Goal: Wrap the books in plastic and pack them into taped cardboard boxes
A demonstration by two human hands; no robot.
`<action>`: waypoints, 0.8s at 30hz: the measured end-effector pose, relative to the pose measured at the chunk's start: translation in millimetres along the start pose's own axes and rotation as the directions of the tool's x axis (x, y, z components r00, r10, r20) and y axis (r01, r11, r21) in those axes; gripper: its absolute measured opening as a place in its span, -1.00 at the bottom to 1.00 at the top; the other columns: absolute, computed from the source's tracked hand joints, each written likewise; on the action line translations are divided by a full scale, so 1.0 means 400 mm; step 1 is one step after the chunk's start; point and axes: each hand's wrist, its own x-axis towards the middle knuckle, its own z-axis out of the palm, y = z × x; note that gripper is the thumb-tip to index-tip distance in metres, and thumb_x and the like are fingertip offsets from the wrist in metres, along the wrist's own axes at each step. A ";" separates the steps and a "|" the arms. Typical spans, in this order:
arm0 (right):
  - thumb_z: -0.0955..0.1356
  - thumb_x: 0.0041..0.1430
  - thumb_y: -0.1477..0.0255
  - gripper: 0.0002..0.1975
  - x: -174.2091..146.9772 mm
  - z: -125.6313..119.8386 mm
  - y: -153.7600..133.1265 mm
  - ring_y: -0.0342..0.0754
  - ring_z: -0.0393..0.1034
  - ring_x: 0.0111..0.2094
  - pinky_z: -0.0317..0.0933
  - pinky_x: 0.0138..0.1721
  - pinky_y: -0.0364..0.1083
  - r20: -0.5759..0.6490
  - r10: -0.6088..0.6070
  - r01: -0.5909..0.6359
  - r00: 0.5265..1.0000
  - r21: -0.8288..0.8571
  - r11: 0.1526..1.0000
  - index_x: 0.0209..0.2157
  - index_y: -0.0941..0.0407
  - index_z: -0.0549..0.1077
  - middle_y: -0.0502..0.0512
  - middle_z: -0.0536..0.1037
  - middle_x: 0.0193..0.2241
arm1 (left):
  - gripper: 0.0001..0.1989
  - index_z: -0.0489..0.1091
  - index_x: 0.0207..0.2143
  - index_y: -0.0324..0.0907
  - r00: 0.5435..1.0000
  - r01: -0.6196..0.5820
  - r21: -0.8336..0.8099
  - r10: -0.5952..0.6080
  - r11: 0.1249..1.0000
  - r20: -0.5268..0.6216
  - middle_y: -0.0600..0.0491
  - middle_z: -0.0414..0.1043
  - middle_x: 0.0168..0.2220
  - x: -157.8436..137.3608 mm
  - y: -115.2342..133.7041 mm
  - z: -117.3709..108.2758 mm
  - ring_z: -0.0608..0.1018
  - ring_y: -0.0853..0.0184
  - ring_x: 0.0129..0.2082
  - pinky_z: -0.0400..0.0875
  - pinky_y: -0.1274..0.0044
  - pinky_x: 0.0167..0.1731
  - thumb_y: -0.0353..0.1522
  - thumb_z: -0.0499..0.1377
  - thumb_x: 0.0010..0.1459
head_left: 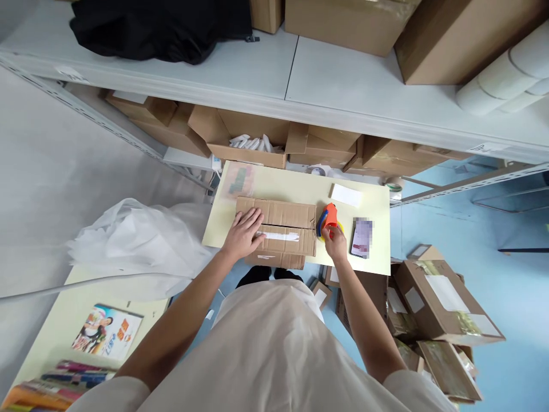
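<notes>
A brown cardboard box [285, 213] lies on the pale yellow table [377, 197], its top flaps folded in to a narrow seam. A torn white strip [281, 236] sticks to its top. My left hand [246, 233] lies flat on the box's left end, fingers stretched out. Just off the box's right end, my right hand [335, 243] is wrapped round an orange tape dispenser [330, 214] with blue and yellow parts. A phone [361, 237] lies to the right of that hand.
A white card stack [346, 195] sits near the table's back edge. Behind stand open cardboard boxes [249, 153] under a grey shelf [343, 63]. Parcels [441, 297] are piled at right; a white plastic bag [137, 243] is at left.
</notes>
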 end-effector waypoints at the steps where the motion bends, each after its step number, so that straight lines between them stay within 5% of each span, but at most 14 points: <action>1: 0.23 0.21 0.15 -0.62 0.011 0.008 0.004 0.18 0.33 -0.01 0.22 -0.04 0.10 0.057 0.036 -0.031 0.998 -0.083 0.996 -0.20 0.17 0.43 0.33 0.47 -0.14 | -0.44 0.18 0.24 -0.26 1.000 0.006 -0.007 -0.006 1.000 -0.018 -0.17 0.16 0.27 0.000 0.001 0.002 0.18 0.09 0.29 -0.09 0.15 0.27 -0.18 -0.05 0.28; 4: 0.29 0.16 0.20 -0.64 0.045 0.043 -0.003 0.27 0.35 -0.03 0.18 -0.06 0.13 0.120 0.162 -0.129 0.979 -0.242 0.962 -0.21 0.22 0.43 0.41 0.50 -0.22 | -0.48 0.22 0.22 -0.24 0.999 -0.002 -0.025 0.001 1.000 -0.047 -0.17 0.20 0.25 -0.002 0.004 0.008 0.22 0.09 0.28 -0.08 0.14 0.27 -0.20 -0.04 0.28; 9: 0.34 0.03 0.31 -0.72 0.079 0.080 -0.025 0.34 0.40 -0.15 0.18 -0.16 0.16 0.035 0.295 -0.281 0.955 -0.208 0.937 -0.27 0.22 0.44 0.45 0.51 -0.32 | -0.50 0.24 0.20 -0.25 0.998 -0.032 -0.044 0.029 0.999 -0.060 -0.17 0.20 0.24 -0.007 0.004 0.010 0.23 0.09 0.27 -0.04 0.13 0.25 -0.22 -0.03 0.29; 14: 0.28 -0.01 0.31 -0.83 0.037 -0.001 -0.046 0.14 0.39 -0.36 0.20 -0.35 0.01 -0.052 0.271 -0.275 0.961 -0.098 0.957 -0.43 0.12 0.38 0.20 0.47 -0.49 | -0.51 0.29 0.17 -0.27 0.993 -0.085 -0.042 0.082 0.995 -0.084 -0.17 0.26 0.22 -0.012 -0.007 0.007 0.26 0.10 0.26 0.01 0.16 0.24 -0.21 -0.02 0.29; 18: 0.19 0.09 0.18 -0.72 -0.027 -0.121 -0.098 -0.08 0.22 -0.53 0.10 -0.52 -0.12 -0.197 0.141 -0.103 0.970 0.190 0.976 -0.46 0.10 0.30 -0.02 0.33 -0.61 | -0.54 0.30 0.16 -0.24 0.985 -0.142 -0.053 0.136 0.988 -0.109 -0.16 0.28 0.20 -0.011 -0.025 0.005 0.27 0.11 0.25 0.02 0.18 0.24 -0.23 0.01 0.28; 21: 0.20 0.13 0.03 -0.58 -0.064 -0.186 -0.170 -0.18 0.00 -0.62 -0.06 -0.61 -0.15 -0.337 0.029 0.114 0.941 0.398 0.910 -0.59 0.06 0.15 -0.11 0.13 -0.68 | -0.55 0.32 0.14 -0.24 0.978 -0.171 -0.052 0.164 0.984 -0.126 -0.16 0.28 0.20 -0.010 -0.036 0.006 0.27 0.11 0.24 0.02 0.18 0.25 -0.23 0.00 0.29; 24: 0.22 0.09 -0.10 -0.44 -0.078 -0.203 -0.259 -0.22 -0.09 -0.64 -0.16 -0.63 -0.15 -0.181 -0.097 0.167 0.979 0.427 0.889 -0.67 0.05 0.07 -0.12 0.05 -0.70 | -0.55 0.32 0.14 -0.23 0.973 -0.196 -0.059 0.187 0.979 -0.133 -0.16 0.28 0.20 -0.012 -0.040 0.008 0.27 0.10 0.24 0.02 0.18 0.24 -0.23 0.00 0.29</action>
